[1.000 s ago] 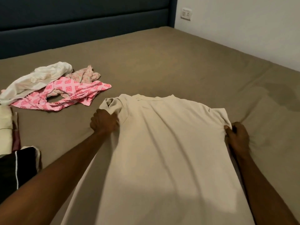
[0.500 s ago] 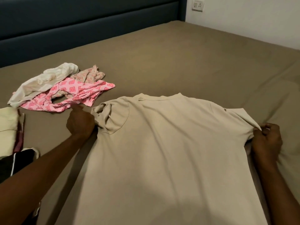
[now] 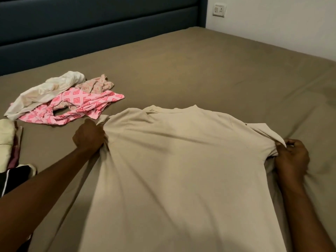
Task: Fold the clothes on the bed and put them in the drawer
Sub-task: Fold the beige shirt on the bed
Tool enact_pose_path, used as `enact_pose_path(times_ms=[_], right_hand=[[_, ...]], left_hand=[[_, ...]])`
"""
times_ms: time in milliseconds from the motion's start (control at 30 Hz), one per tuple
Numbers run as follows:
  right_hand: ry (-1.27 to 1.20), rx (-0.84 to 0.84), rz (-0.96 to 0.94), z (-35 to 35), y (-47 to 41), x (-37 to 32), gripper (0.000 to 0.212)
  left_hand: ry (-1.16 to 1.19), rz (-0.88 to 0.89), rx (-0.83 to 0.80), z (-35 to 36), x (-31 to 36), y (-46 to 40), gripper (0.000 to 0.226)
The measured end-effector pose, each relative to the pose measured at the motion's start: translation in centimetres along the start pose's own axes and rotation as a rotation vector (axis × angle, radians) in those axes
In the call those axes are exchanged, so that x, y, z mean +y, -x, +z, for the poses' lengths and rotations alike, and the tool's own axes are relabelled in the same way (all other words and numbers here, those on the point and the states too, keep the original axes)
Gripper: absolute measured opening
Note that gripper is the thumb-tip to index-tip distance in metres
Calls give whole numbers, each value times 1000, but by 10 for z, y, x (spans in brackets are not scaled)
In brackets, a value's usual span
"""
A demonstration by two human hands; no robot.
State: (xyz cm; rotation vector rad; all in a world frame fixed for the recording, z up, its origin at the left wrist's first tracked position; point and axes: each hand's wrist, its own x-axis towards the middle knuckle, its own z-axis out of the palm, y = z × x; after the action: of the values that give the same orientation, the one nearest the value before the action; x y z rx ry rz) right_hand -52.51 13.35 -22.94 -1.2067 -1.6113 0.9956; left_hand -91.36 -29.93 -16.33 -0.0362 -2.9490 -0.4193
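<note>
1. Since half a second ago, both sleeves of the beige T-shirt [image 3: 181, 160] have been drawn further outward: the bunched, rounded fold seen at the left sleeve is gone, and the cloth between the two hands now runs taut across the shoulders.
2. Head view, left hand [image 3: 88, 138]: fingers curled and clamped on the left sleeve at the armpit; a small tip of sleeve hem sticks out above the knuckles. This hand sits closer to the pink patterned garment [image 3: 76, 108] than before, though the two are apart.
3. Head view, right hand [image 3: 291, 157]: thumb and fingers pinch the right sleeve hem, a pointed corner of cloth showing above the thumb. Its place on the shirt matches the earlier frame.
4. T-shirt position: flat on the bed [image 3: 200, 70], collar toward the headboard [image 3: 91, 24], hem toward the viewer and running out of the lower edge.
5. Unfolded pile, upper left of the shirt: the pink garment, a white garment [image 3: 45, 90] and a pale floral piece [image 3: 96, 84], lying as before.
6. Left edge: a cream item [image 3: 6, 131] and a black item with a white stripe [image 3: 12, 177], apparently folded; both are cut off by the edge.
7. Wall socket [image 3: 219, 9] at upper right.
</note>
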Motion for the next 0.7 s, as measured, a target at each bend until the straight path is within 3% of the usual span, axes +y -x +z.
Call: enact_pose_path(times_ms=[100, 200, 267, 333, 400, 500, 700], right_hand=[[25, 28, 0, -1, -1, -1, 21], [36, 12, -7, -2, 1, -6, 28], [23, -13, 5, -2, 3, -12, 30], [-7, -46, -13, 0, 3, -14, 28], [6, -56, -19, -1, 1, -12, 26], [-29, -76, 0, 0, -2, -8, 29], [-206, -198, 73, -1, -8, -7, 21]], left_hand=[[46, 17, -54, 6, -17, -6, 47], [24, 65, 75, 3, -6, 1, 57], [-6, 254, 237, 1, 14, 12, 44], [25, 523, 297, 6, 47, 25, 30], [134, 684, 214, 18, 99, 42, 26], [301, 786, 21, 39, 184, 73, 41], [255, 1087, -401, 68, 341, 137, 63]])
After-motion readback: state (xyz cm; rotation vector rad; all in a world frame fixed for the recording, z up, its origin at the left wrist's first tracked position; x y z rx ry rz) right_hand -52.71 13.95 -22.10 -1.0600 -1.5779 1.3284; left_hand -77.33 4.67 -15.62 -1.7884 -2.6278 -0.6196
